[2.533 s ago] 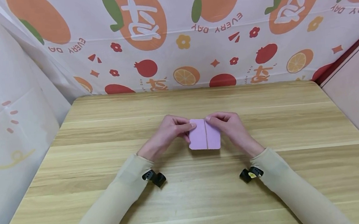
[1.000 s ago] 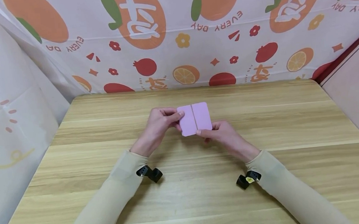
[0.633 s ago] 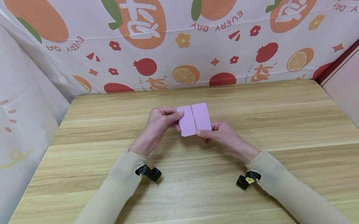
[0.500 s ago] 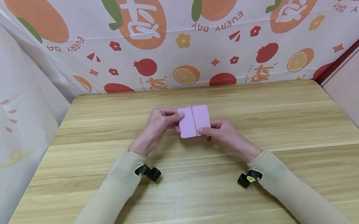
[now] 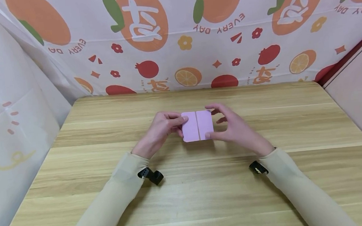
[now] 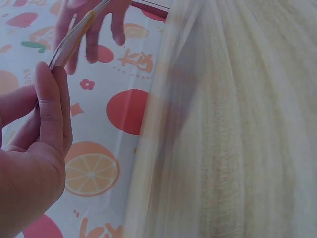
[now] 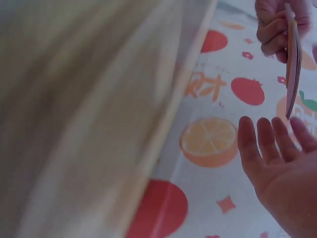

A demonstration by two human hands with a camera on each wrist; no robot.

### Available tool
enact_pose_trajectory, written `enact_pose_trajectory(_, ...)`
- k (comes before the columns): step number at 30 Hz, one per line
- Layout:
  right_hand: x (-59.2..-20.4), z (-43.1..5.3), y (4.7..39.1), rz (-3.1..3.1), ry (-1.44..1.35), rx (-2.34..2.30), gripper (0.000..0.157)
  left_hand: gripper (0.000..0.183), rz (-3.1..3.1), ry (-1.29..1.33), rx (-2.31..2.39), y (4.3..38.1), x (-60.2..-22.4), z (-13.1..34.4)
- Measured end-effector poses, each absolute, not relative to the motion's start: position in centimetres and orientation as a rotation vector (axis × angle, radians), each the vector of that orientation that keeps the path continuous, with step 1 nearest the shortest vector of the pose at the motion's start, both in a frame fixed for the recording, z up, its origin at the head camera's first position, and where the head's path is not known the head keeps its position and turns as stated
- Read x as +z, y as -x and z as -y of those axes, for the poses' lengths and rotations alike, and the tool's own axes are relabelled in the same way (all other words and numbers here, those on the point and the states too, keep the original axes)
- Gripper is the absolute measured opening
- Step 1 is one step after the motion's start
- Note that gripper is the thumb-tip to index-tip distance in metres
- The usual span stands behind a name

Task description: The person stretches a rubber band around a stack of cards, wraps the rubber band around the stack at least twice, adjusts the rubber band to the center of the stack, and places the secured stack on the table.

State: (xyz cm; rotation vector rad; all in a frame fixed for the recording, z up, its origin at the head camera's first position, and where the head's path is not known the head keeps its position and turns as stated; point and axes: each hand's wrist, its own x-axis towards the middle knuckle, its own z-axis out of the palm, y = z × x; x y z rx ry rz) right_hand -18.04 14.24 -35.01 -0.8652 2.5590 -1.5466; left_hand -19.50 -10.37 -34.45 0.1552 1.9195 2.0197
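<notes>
A lilac stack of cards (image 5: 190, 130), square with rounded corners, is held above the table; a thin tan band (image 5: 198, 126) runs down its middle. From the side, the right wrist view shows the stack (image 7: 294, 74) as several thin layers. My left hand (image 5: 163, 128) pinches its left edge, thumb on the front face and fingers behind. At the right side my right hand (image 5: 233, 125) has its fingers spread, thumb by the lower right corner and a fingertip near the upper right one. In the right wrist view those right-hand fingers (image 7: 267, 141) are loosely extended and grip nothing.
The wood-grain table (image 5: 187, 197) spreads beneath both forearms. Behind its far edge hangs a white curtain (image 5: 164, 64) with fruit prints, and another white cloth (image 5: 16, 87) hangs at the left. Black clips (image 5: 154, 176) sit on both sleeve cuffs.
My right hand was pinching the stack's lower edge; it has let go, opened its fingers and moved right. The stack, held by my left hand, is slightly lower and straighter.
</notes>
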Motion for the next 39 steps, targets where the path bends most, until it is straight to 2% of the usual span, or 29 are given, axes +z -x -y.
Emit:
enact_pose_trajectory(4, -35.0, -14.4, 18.0, -2.705, 1.119, -1.266, 0.082, 0.020, -1.921, -0.133, 2.023, 19.4, -34.6, 10.4)
enact_pose_trajectory(10, -35.2, -14.3, 18.0, -2.791, 1.293, -1.092, 0.079, 0.022, -1.914, -0.104, 2.027, 19.5, -34.9, 10.2)
enact_pose_trajectory(14, -35.3, -14.2, 17.9, -2.788, 1.267, -1.096, 0.075, 0.027, -2.002, -0.156, 1.980, 19.4, -34.8, 10.1)
enact_pose_trajectory(20, -35.2, -14.3, 18.0, -2.873, 1.126, -1.038, 0.074, 0.058, -2.377, -0.499, 1.717, 19.0, -34.0, 10.1)
enact_pose_trajectory(28, -35.4, -14.4, 18.1, -2.886, 1.074, -1.032, 0.072, 0.054, -2.715, -0.921, 1.151, 18.4, -34.1, 9.1)
enact_pose_trajectory(39, -35.7, -14.4, 18.0, -2.863, 1.014, -0.941, 0.069, 0.049, -2.794, -0.908, 1.009, 18.6, -34.9, 9.0)
